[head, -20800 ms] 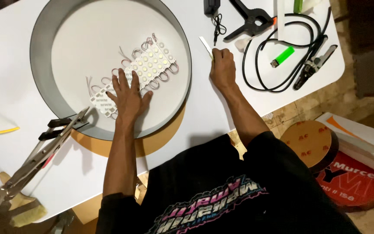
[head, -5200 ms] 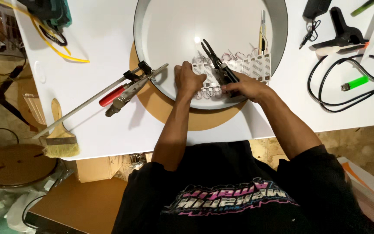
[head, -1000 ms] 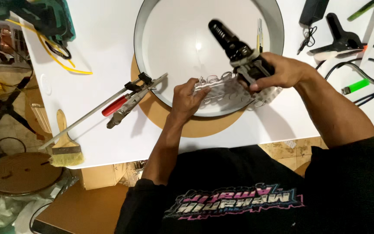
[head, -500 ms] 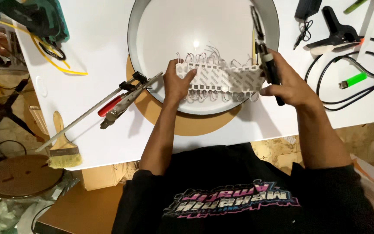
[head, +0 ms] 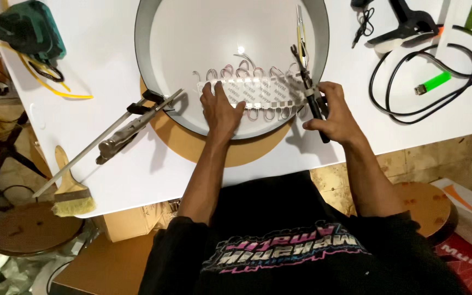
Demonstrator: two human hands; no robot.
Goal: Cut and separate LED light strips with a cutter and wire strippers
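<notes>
A row of small white light modules (head: 260,92) joined by looped wires lies inside a round white tray with a grey rim (head: 154,33). My left hand (head: 220,106) presses flat on the left end of the row. My right hand (head: 334,112) grips the black handle of a plier-like tool (head: 308,90), whose tip rests at the right end of the row by the tray's rim.
A bar clamp (head: 132,123) bites the tray's left rim above a brown disc (head: 192,150). A paintbrush (head: 69,188) lies at the table's front left. A black cable (head: 427,82), green lighter (head: 431,83) and black spring clamp (head: 405,22) lie right. A teal tool (head: 25,27) sits far left.
The tool has come down from being raised over the tray to the row's right end. The row now lies stretched flat under my left hand.
</notes>
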